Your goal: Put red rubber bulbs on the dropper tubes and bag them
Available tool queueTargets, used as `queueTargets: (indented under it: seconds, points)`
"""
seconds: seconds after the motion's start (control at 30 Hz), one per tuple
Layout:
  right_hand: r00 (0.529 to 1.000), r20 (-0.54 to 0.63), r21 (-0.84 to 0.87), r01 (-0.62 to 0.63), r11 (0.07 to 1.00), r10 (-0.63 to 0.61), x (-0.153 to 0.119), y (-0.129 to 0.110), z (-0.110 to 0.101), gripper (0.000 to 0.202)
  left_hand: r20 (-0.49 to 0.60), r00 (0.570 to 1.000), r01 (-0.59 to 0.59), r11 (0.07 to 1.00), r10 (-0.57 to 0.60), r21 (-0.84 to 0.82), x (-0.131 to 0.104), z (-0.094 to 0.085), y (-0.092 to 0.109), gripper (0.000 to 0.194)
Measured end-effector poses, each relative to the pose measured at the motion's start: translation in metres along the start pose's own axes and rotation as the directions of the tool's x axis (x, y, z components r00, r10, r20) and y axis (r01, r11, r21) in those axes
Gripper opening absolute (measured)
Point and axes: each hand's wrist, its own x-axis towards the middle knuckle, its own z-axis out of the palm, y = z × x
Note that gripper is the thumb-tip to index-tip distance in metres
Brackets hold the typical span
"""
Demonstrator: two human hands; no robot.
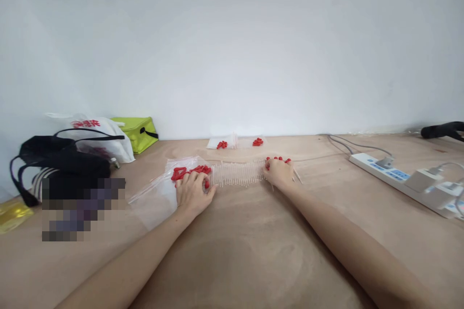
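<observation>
My left hand (194, 190) is closed at the near edge of a pile of small red pieces (179, 172) on clear plastic bags (159, 203). A round-ended red piece (207, 184) shows between its thumb and forefinger. My right hand (279, 174) is curled at the right end of a row of thin, pale sticks (237, 174) laid side by side. Several red knobs (288, 161) show just beyond its knuckles, and pale sticks (297, 176) poke out to its right. What its fingertips hold is hidden.
Farther back lie two small clear bags with red pieces (222, 145) (257, 142). A white power strip (395, 178) with plugs and cables is at right. A black bag (72, 164), a white plastic bag (121, 142) and a lime-green bag (139, 135) stand at left.
</observation>
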Motion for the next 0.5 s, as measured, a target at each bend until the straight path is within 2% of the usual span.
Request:
queueTargets:
  seconds: [0.27,0.37,0.5]
  points:
    - [0.998,0.055,-0.110,-0.023,0.994,0.029,0.007,-0.012,-0.003,0.024,-0.055,0.996,-0.065,0.986,0.074,0.151,0.006,0.000,-0.010,0.027]
    - [0.997,0.073,-0.117,0.001,0.993,0.008,0.007,-0.020,-0.006,0.025,-0.044,0.992,-0.105,0.973,0.116,0.204,0.007,0.001,-0.011,0.027]
    - [0.994,0.105,-0.094,0.020,0.995,-0.010,0.011,-0.029,-0.007,0.024,-0.015,0.993,-0.110,0.967,0.116,0.230,0.007,0.003,-0.011,0.030]
